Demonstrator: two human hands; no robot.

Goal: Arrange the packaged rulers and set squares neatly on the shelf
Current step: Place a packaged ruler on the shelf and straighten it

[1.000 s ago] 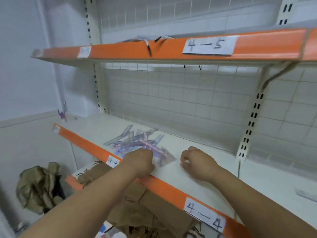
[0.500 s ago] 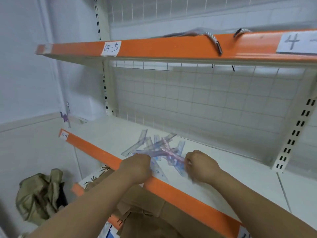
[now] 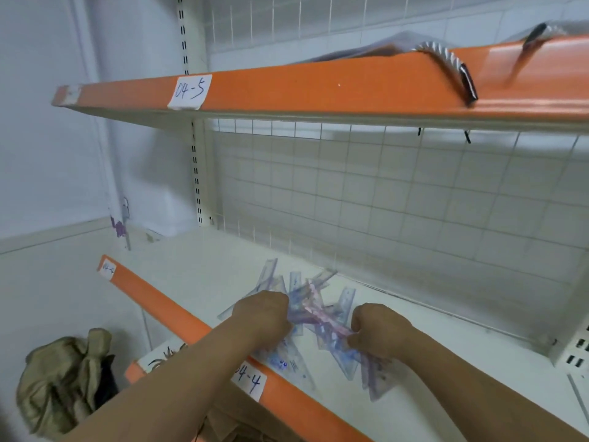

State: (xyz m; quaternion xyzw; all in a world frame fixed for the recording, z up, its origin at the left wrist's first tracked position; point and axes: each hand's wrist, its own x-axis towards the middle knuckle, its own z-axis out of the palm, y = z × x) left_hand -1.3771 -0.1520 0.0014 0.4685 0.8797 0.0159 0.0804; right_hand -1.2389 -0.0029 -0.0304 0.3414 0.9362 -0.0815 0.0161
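Since the frame half a second ago, the loose pile has spread toward the front and the right, and several packets now lie under and past the right hand, where earlier they sat between the two fists. Head view: the packaged rulers and set squares (image 3: 318,311) lie in a crossed, untidy heap on the white lower shelf (image 3: 197,272), near its front edge, with a few clear ends fanning toward the wire grid back (image 3: 382,202). Motion blur hides the print on the packets. The left hand (image 3: 264,317) sits on the left part of the heap, knuckles up, fingers curled down over the packets; the fingertips are hidden. The right hand (image 3: 379,330) is on the right part, fingers curled and pinching a bunch of packets at their near ends. Both forearms reach over the orange front rail (image 3: 159,304), which carries a paper label (image 3: 250,381) reading 04-4. The upper shelf (image 3: 318,87) bears a label (image 3: 189,90) reading 04-5, and a braided cord (image 3: 452,65) hangs over its rail. A crumpled olive bag (image 3: 60,378) lies on the floor at the lower left.
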